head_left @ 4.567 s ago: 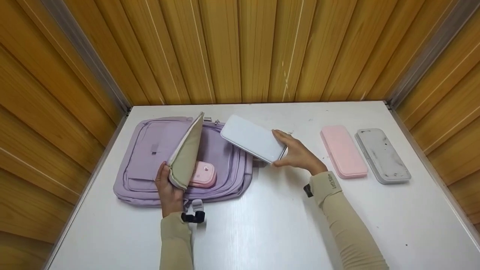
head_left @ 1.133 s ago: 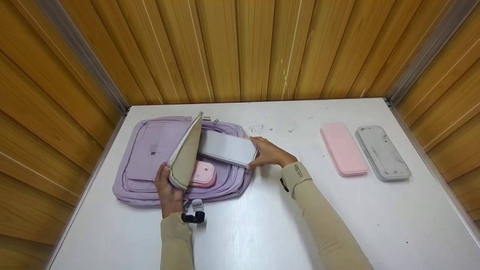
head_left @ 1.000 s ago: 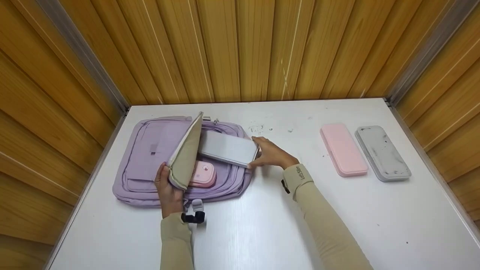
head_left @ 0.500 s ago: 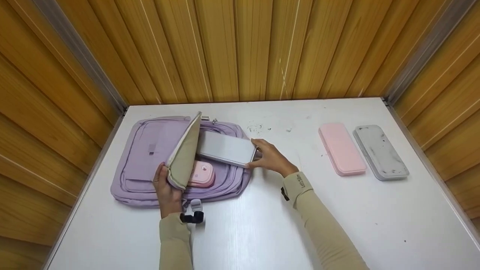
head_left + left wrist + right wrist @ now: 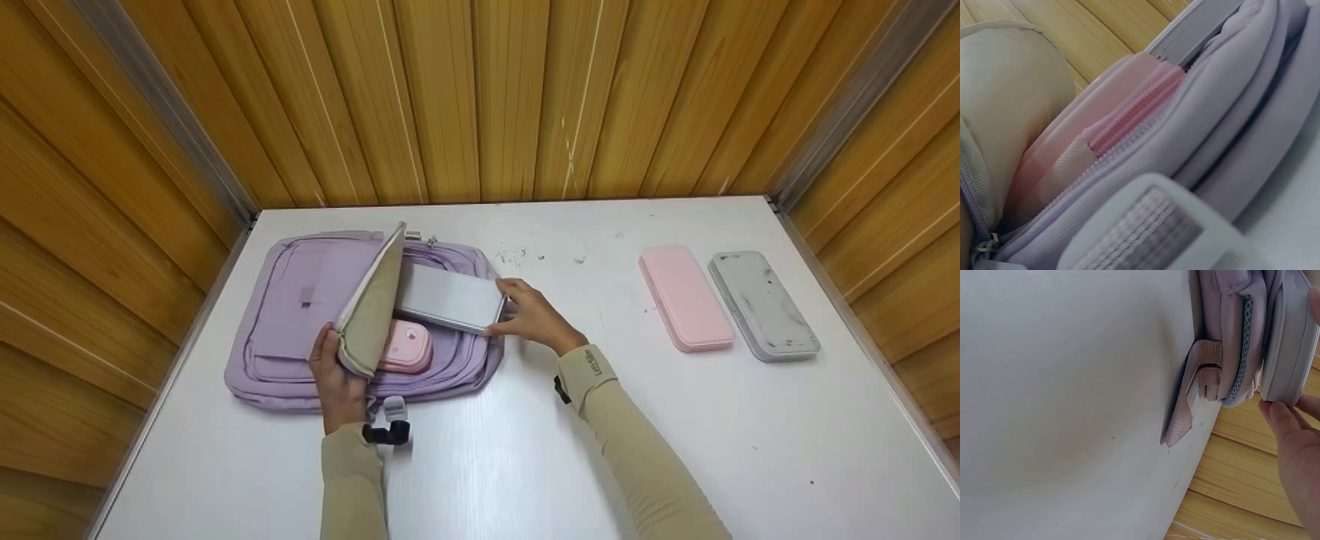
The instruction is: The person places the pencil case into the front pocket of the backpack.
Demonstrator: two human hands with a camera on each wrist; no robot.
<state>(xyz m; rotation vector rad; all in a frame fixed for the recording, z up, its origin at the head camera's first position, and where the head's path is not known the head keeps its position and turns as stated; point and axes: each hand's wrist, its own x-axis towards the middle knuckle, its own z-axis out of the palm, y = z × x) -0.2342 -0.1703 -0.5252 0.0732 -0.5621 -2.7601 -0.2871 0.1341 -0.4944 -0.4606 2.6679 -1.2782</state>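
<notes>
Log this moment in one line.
left hand: holds flap | right hand: grips white case, far end behind flap | pouch: in bag | pink case, grey case: on table

Lilac bag (image 5: 296,322), beige lining (image 5: 373,322), whitish case (image 5: 454,296), dark-blotched grey case (image 5: 765,306).

The bag (image 5: 289,330) at left looks matt cloth, the held case (image 5: 454,298) smooth plastic, the far wall (image 5: 510,112) wood-grained.

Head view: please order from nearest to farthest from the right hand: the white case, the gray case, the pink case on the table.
1. White case: pinched by the right hand.
2. Pink case: on the table, to the right.
3. Gray case: right of the pink one.
</notes>
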